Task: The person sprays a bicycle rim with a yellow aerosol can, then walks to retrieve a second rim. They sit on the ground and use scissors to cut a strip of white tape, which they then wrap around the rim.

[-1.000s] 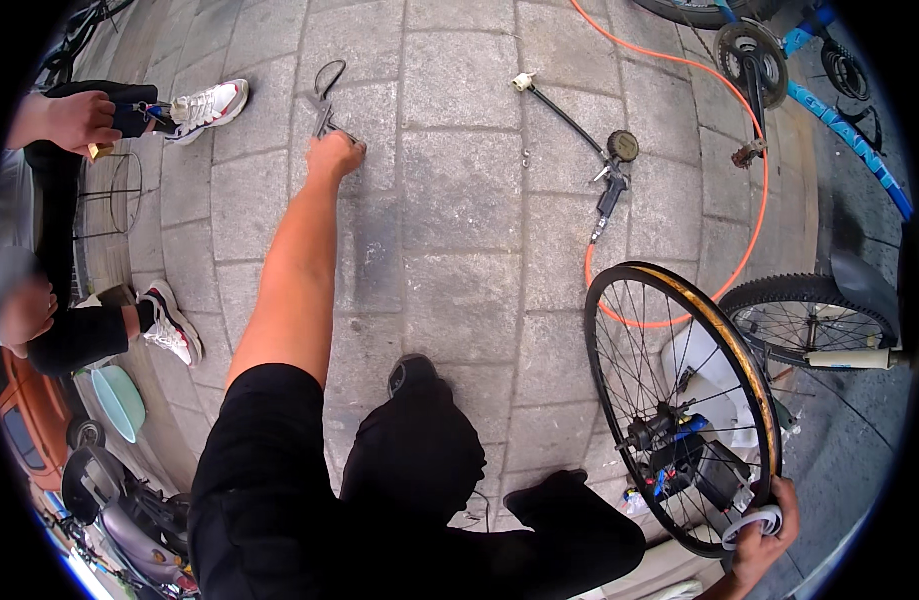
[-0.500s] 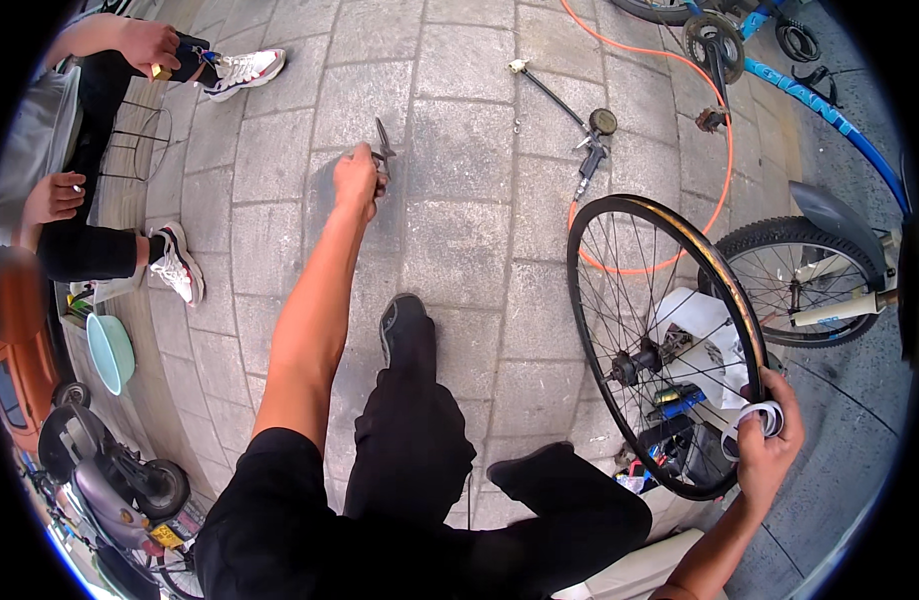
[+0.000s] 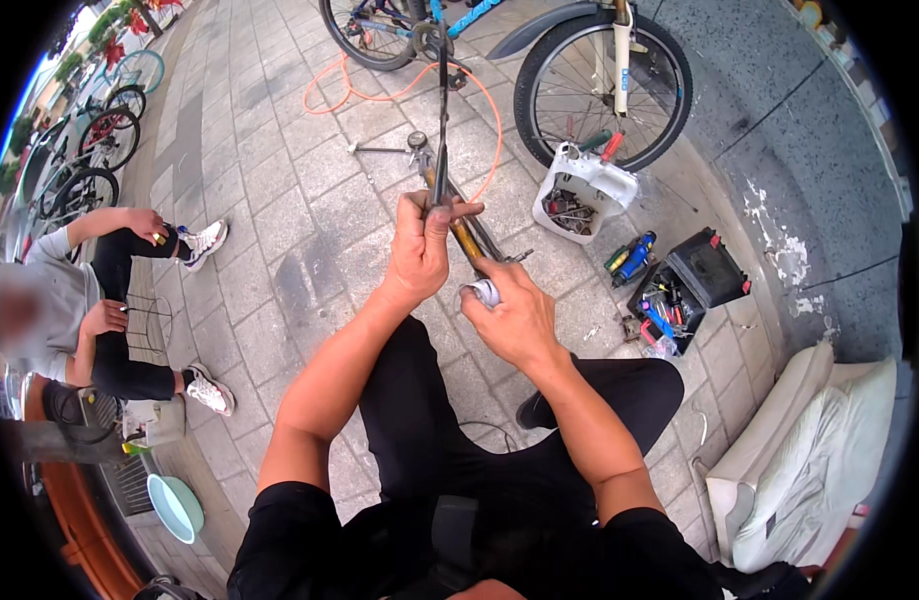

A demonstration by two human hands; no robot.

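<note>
Diagonally, the wheel rim (image 3: 467, 240), seen nearly edge-on, runs from upper left to lower right between both hands. The left hand (image 3: 420, 255), at its left side, has fingers clamped on a dark slender piece (image 3: 443, 110); the right hand (image 3: 520, 312), touching its lower end, grips a pale roll (image 3: 486, 292).

On my feed I see daylit grey paving (image 3: 265, 345), darker slabs (image 3: 830, 190) with white marks at right, and pale cushions (image 3: 820, 480).
</note>
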